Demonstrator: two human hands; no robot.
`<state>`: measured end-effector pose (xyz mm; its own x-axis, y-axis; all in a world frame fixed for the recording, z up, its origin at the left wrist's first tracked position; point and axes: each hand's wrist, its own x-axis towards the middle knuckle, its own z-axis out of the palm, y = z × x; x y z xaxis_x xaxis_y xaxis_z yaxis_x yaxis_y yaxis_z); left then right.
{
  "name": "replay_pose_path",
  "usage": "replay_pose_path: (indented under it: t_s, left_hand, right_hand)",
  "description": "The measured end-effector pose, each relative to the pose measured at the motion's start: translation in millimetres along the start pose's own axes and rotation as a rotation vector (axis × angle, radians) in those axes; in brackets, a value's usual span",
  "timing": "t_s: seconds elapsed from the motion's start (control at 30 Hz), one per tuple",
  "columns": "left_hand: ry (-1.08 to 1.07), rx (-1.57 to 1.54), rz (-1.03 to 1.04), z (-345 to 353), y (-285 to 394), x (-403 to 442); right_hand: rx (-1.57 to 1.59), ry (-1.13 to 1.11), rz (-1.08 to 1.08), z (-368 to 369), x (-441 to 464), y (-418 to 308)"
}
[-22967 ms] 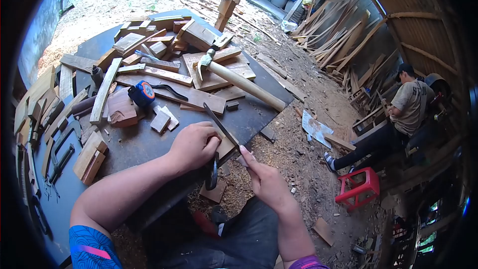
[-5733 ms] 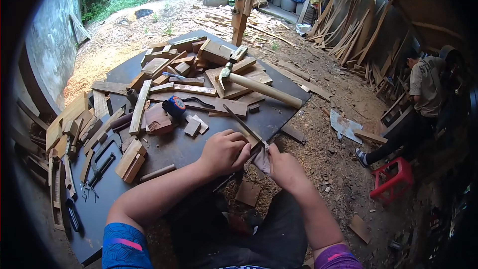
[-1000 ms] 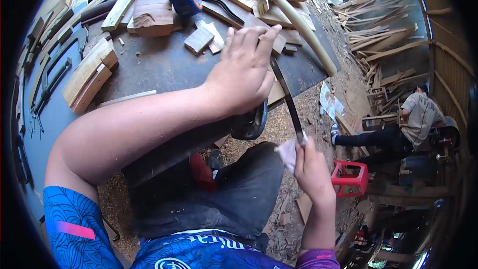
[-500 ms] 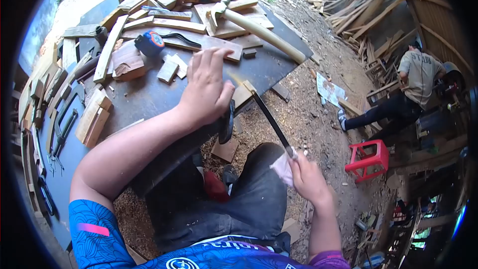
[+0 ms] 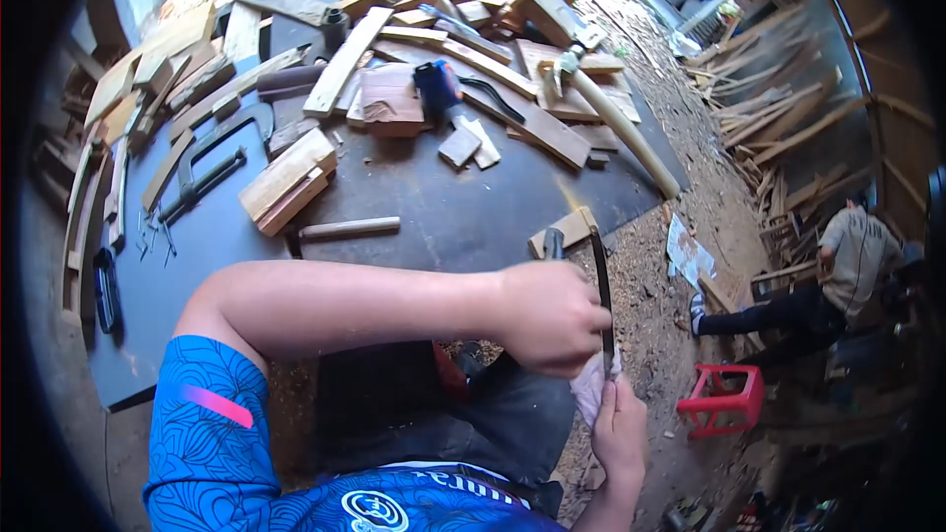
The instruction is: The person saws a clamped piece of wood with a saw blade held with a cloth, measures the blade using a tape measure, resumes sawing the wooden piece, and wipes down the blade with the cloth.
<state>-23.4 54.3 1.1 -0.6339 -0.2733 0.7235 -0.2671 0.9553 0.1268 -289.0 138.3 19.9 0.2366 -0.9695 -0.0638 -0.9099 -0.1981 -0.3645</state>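
My right hand is closed around the pale cloth at the lower end of a long, thin, dark bar-shaped tool. The tool's upper end meets a small wood block at the table's edge. My left hand is curled beside the tool's middle, its fingertips close to it; what it grips, if anything, is hidden. A dark metal piece, like part of a clamp, sticks up beyond my left hand against the block.
A dark table bears a wood stick, a tape measure, a hammer, a G-clamp and many wood offcuts. On the ground to the right stand a red stool and another person.
My left hand has come down and right from above the table to beside the tool, and its fingers have curled. The view has turned, and the tool stands more upright in it.
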Motion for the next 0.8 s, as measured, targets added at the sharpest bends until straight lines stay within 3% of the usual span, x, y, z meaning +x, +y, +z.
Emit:
replay_pose_path:
  t_s: [0.07,0.2,0.27,0.33,0.4,0.43,0.47,0.5,0.53,0.57,0.6,0.67,0.73,0.8]
  left_hand:
    - [-0.128,-0.090,0.018,4,8,2]
    - [-0.128,-0.128,-0.028,14,4,-3]
    - [-0.091,-0.129,-0.038,15,1,-5]
    - [-0.235,-0.107,-0.173,10,4,-1]
    - [-0.350,-0.194,-0.225,13,15,8]
    - [-0.107,-0.359,-0.397,13,29,10]
    - [0.135,-0.520,-0.566,10,39,14]
    - [0.116,-0.754,-0.692,-1,42,22]
    - [0.091,-0.744,-0.684,-1,41,25]
    - [0.232,-0.787,-0.863,1,39,27]
    - [0.377,-0.818,-1.044,2,35,28]
    - [0.397,-0.966,-1.137,-6,9,15]
    - [0.605,-1.099,-1.162,-8,-3,13]
    - [0.674,-1.079,-1.078,-6,-11,9]
  right_hand:
    - [-0.044,-0.011,-0.054,-20,9,6]
    - [-0.159,-0.154,-0.082,-87,17,37]
    - [-0.238,-0.050,0.156,-128,3,49]
    - [-0.023,0.335,0.025,-141,-4,64]
    - [0.260,0.384,0.006,-141,-3,44]
    - [0.464,0.432,0.000,-119,4,24]
    - [0.426,0.402,-0.118,-94,16,-5]
    - [0.320,0.380,-0.150,-65,27,-4]
    - [0.109,0.440,-0.393,-37,41,-31]
    - [0.000,0.507,-0.514,-13,48,-61]
    - [0.104,0.545,-0.568,11,57,-68]
    - [0.174,0.611,-0.588,28,75,-99]
    - [0.235,0.577,-0.628,36,91,-104]
    - [0.218,0.612,-0.634,34,93,-108]
